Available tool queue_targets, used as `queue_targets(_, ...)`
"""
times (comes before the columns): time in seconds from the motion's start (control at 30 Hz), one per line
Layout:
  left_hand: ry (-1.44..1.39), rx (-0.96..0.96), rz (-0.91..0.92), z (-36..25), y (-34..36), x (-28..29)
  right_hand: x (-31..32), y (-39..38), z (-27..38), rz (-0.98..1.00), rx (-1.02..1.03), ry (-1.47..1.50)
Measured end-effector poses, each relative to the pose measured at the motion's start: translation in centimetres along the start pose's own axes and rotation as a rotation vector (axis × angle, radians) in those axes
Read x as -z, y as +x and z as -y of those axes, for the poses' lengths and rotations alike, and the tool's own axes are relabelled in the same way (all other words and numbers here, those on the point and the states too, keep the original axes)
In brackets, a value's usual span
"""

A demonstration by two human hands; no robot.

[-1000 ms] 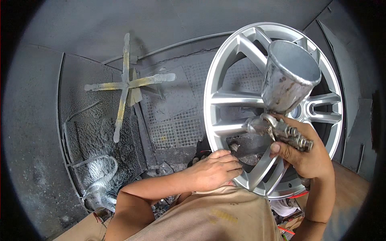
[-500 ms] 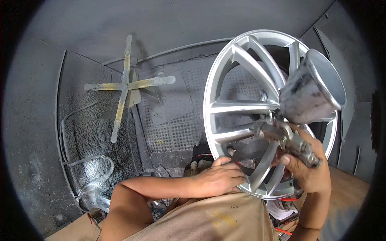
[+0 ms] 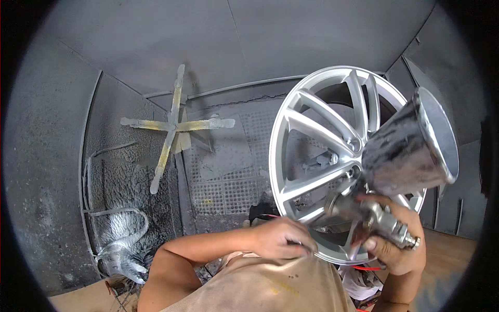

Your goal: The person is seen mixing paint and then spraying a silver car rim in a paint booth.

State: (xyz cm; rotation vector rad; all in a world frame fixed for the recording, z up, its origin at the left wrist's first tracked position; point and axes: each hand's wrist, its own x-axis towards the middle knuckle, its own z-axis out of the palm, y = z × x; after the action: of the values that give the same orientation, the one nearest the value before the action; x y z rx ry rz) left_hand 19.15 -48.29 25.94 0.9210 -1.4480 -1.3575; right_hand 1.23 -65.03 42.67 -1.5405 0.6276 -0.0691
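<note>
A silver multi-spoke alloy wheel [image 3: 317, 130] stands upright in front of me, right of centre. My right hand [image 3: 403, 247] is closed round a metal spray gun [image 3: 387, 226], its nozzle end toward the lower spokes. On top of the gun sits a smeared grey paint cup [image 3: 397, 156], tilted to the right and hiding part of the wheel's hub and right side. At the wheel's lower left edge is my left hand [image 3: 283, 239], slightly blurred, with its fingers curled in. Whether those fingers grip the rim edge or hold anything cannot be made out.
A cross-shaped stand [image 3: 174, 126] with taped, paint-coated arms is at the left. Behind lies a perforated floor panel [image 3: 223, 197]. Grey booth walls [image 3: 306, 36] surround the work. A silver-coated hose [image 3: 130, 210] bends along the lower left wall.
The wheel's spokes sit at a different angle, so it has turned. My left hand's fingers have gone from lying over the rim to curled in. The whole view has shifted a little.
</note>
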Motion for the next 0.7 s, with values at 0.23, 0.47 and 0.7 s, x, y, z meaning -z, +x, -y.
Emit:
queue_targets(0.23, 0.75, -0.178, -0.378, 1.3, -0.2, 5.8, 0.5, 3.3, 0.1, -0.205, -0.073, -0.102)
queue_targets(0.47, 0.956, -0.15, -0.365, 4.2, 1.2, 6.3, 1.0, 7.6, -0.9, -0.209, -0.062, -0.122)
queue_targets(0.7, 0.997, -0.098, -0.393, 4.8, 1.0, 4.0, 0.6, 10.0, -1.3, -0.227, -0.156, -0.095)
